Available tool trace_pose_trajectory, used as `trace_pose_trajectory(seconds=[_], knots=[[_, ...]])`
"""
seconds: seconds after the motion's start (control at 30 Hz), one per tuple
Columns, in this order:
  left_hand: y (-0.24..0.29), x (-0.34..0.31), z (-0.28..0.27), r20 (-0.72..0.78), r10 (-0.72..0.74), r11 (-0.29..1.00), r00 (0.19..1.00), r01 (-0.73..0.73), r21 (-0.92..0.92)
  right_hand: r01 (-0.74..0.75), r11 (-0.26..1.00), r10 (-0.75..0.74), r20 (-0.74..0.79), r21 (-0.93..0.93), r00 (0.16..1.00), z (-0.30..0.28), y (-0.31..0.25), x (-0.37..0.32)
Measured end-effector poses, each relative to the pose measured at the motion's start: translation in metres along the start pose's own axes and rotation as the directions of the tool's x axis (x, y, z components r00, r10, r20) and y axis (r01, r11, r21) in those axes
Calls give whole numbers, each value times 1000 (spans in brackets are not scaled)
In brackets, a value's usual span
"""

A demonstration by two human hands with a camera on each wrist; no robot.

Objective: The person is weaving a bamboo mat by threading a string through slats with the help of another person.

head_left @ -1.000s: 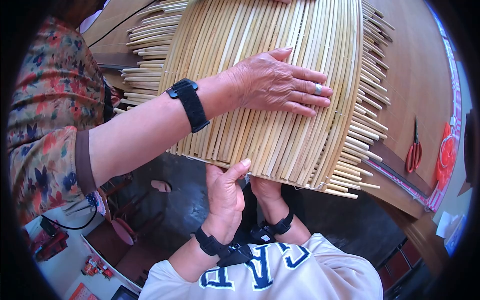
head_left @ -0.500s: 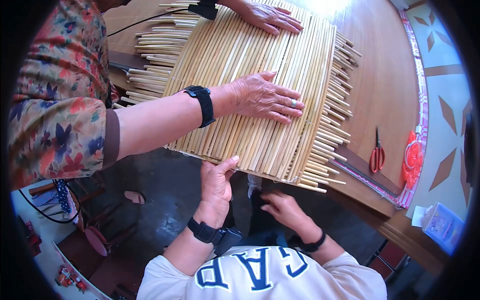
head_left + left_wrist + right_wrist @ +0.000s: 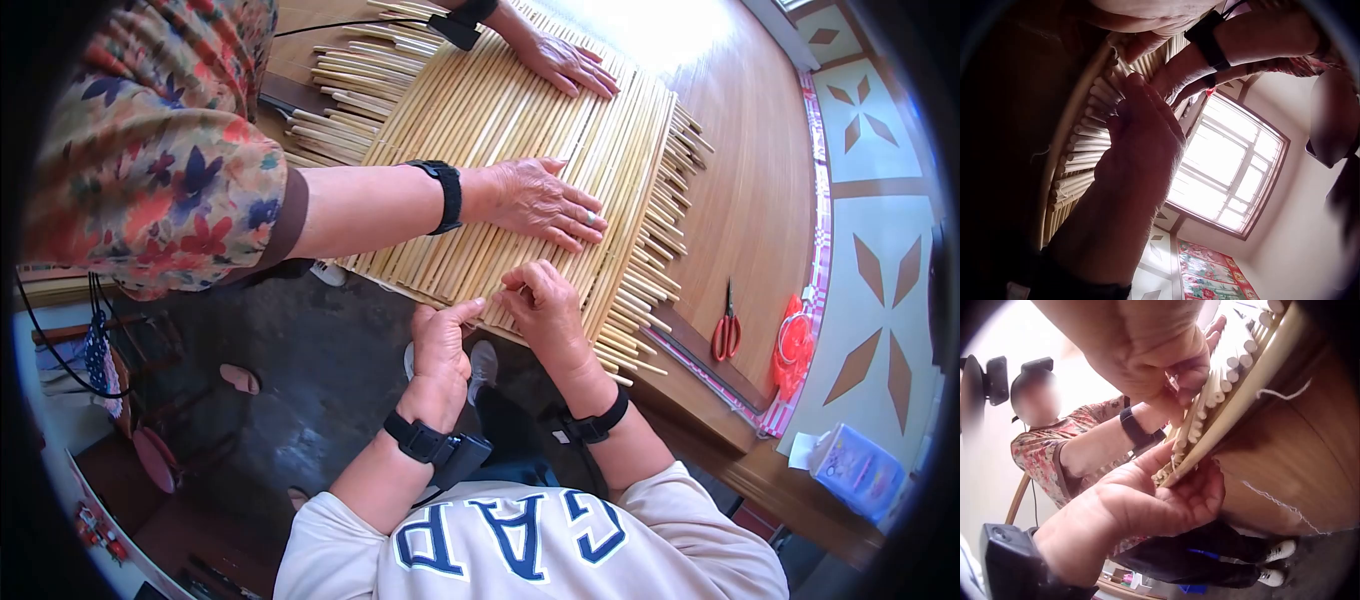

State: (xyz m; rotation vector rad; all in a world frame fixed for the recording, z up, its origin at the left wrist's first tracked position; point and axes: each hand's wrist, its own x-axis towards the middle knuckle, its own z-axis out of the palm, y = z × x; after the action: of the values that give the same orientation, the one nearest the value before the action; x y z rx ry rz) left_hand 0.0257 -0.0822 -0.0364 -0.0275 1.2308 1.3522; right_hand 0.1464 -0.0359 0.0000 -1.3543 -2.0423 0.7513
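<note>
A mat of pale wooden sticks (image 3: pixel 500 130) lies over the table edge, its near side reaching past it. My left hand (image 3: pixel 440 345) grips that near edge, thumb on top and fingers underneath, as the right wrist view shows. My right hand (image 3: pixel 545 310) is just beside it over the edge, fingers curled and thumb drawn in close to the stick ends; nothing shows between its fingertips. A pale rim strip (image 3: pixel 1241 412) runs along the stick ends in the right wrist view, with a loose white thread (image 3: pixel 1285 395) hanging from it.
Another person's hand (image 3: pixel 545 205) presses flat on the mat, with a second hand (image 3: pixel 565 62) farther back. Red-handled scissors (image 3: pixel 727 335) and a red plastic bag (image 3: pixel 793 350) lie on the table's right. A blue box (image 3: pixel 858 470) stands near the front corner.
My right hand came out from beneath the near edge, swung down and away, then rose over the edge beside my left hand. My left hand keeps its grip; the head view has shifted.
</note>
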Motion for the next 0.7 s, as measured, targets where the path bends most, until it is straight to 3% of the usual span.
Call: trace_pose_trajectory(seconds=[0.43, 0.5, 0.6, 0.63, 0.67, 0.7], knots=[[3, 0, -1, 7, -60, 998, 998, 60, 0, -56, 990, 41, -117, -126, 992, 23, -11, -2], [5, -3, 2, 18, -59, 998, 998, 59, -3, 96, 973, -128, -139, -212, 982, 25, -7, -1], [6, -5, 2, 18, -42, 999, 999, 42, 17, 211, 958, -253, -219, -196, 942, 16, -6, 5], [4, -6, 1, 4, -30, 999, 1000, 30, 39, 223, 939, -314, -386, -263, 867, 3, -8, 21], [0, -7, 0, -7, -37, 999, 999, 38, 34, 111, 976, -190, -480, -189, 856, -21, -14, 33], [-2, -6, -1, -6, -33, 999, 999, 33, 29, -27, 959, 170, -499, 282, 850, -38, -14, 37]])
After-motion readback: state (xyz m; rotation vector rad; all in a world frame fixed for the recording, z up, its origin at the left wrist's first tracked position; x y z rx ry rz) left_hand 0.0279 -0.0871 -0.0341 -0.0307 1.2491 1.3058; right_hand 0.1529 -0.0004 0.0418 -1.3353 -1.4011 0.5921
